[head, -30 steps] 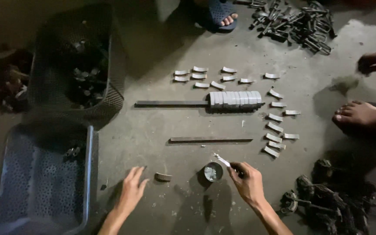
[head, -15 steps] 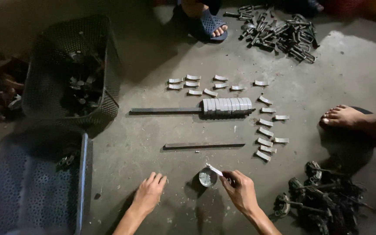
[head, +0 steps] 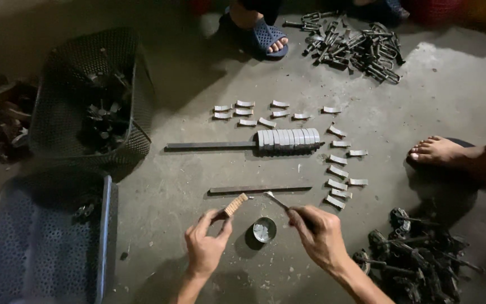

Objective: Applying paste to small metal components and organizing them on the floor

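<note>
My left hand [head: 206,245] holds a small tan ridged block [head: 235,204] up off the concrete floor, between thumb and fingers. My right hand [head: 319,235] grips a thin metal tool [head: 277,200] whose tip points up-left toward the block. A small round tin [head: 264,229] sits on the floor between my hands. Just beyond lies a flat metal bar [head: 260,189]. Farther off, a longer bar [head: 209,146] carries a row of curved metal pieces [head: 288,139].
Several loose curved metal pieces [head: 338,170] lie in rows behind and right of the bars. A black mesh basket [head: 91,95] and a blue perforated crate [head: 40,236] stand left. Dark metal parts [head: 417,256] pile at right and far back [head: 355,48]. Other people's feet [head: 440,151] rest nearby.
My left hand picked the tan block up from the floor and raised it. My right hand lifted the tool from the tin toward the block. The view shifted slightly.
</note>
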